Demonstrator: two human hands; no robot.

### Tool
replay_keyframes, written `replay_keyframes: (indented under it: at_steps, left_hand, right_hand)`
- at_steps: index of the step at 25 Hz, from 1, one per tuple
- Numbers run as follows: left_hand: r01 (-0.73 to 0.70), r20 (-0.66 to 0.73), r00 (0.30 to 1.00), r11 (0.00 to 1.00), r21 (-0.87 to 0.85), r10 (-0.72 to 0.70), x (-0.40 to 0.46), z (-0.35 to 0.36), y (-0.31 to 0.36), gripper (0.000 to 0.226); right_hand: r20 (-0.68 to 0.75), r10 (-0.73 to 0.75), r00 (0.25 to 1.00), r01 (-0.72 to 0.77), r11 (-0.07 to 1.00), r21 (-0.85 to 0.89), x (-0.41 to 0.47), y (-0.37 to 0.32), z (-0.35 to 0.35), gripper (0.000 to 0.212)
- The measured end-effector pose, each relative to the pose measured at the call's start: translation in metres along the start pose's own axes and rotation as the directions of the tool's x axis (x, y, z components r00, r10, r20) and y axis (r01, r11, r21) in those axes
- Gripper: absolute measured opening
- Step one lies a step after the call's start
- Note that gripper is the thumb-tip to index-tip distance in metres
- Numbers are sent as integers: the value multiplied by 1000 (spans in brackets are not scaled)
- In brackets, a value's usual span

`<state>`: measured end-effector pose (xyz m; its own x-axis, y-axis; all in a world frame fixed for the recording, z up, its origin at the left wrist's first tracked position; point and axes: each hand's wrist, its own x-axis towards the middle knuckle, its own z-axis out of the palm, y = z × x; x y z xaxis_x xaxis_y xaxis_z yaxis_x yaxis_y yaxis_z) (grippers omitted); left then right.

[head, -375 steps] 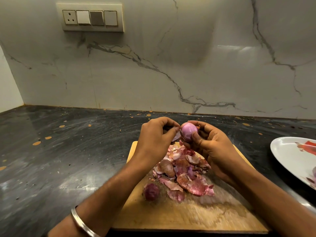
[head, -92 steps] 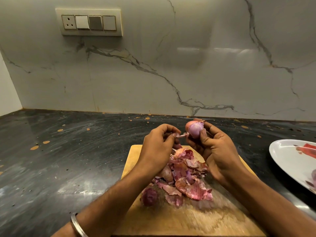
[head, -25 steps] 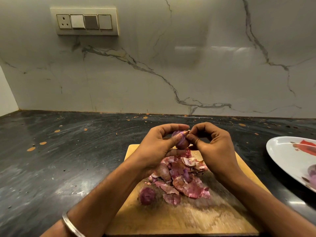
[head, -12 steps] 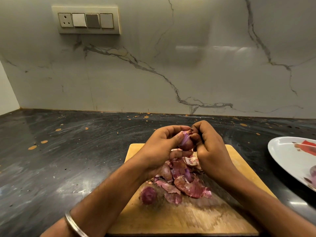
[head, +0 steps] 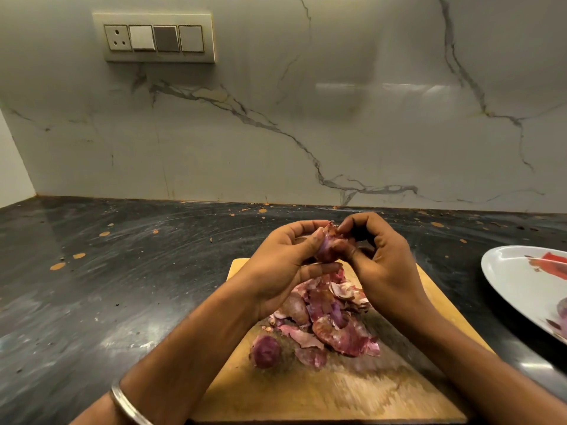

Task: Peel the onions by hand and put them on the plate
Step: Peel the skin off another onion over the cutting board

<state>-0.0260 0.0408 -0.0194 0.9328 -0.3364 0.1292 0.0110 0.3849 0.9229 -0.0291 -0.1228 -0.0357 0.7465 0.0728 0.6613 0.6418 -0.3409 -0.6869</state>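
A small purple onion [head: 327, 248] with its skin on is held above the far end of the wooden cutting board [head: 343, 394]. My left hand [head: 285, 265] grips it from the left with thumb and fingers. My right hand [head: 380, 259] pinches the skin at its top with the fingertips. Two more unpeeled onions lie on the board: a purple onion [head: 265, 351] at the near left and a brown onion [head: 295, 308] half under my left wrist. The white plate [head: 518, 283] at the right edge carries a peeled onion [head: 563, 311], cut off by the frame.
A heap of pink onion skins [head: 337, 323] covers the middle of the board. The black speckled counter [head: 107, 286] spreads to the left. A marble wall with a switch panel [head: 156, 38] rises behind.
The peeled onion of the earliest frames has left my hands. Since one second ago both hands hold a skin-covered onion, and my right fingertips have shifted to its top.
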Motion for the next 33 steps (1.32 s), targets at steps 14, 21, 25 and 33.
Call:
replay_keyframes:
  at_steps: [14, 21, 25, 33]
  left_hand:
    - [-3, -9, 1000, 996, 90, 4, -2, 1, 1, 29]
    - [73, -19, 997, 988, -136, -77, -2, 5, 0, 37]
    - [43, -35, 998, 995, -88, -46, -3, 2, 3, 38]
    - [30, -56, 998, 999, -27, -32, -2, 0, 1, 31]
  right_hand:
    - [34, -62, 997, 64, 996, -61, -2, -3, 0, 33]
    - [-25, -193, 981, 188, 972, -139, -2, -1, 2, 35]
    - [41, -170, 985, 173, 979, -109, 0, -2, -2, 27]
    - [75, -249, 966, 260, 933, -248, -1, 0, -2, 33]
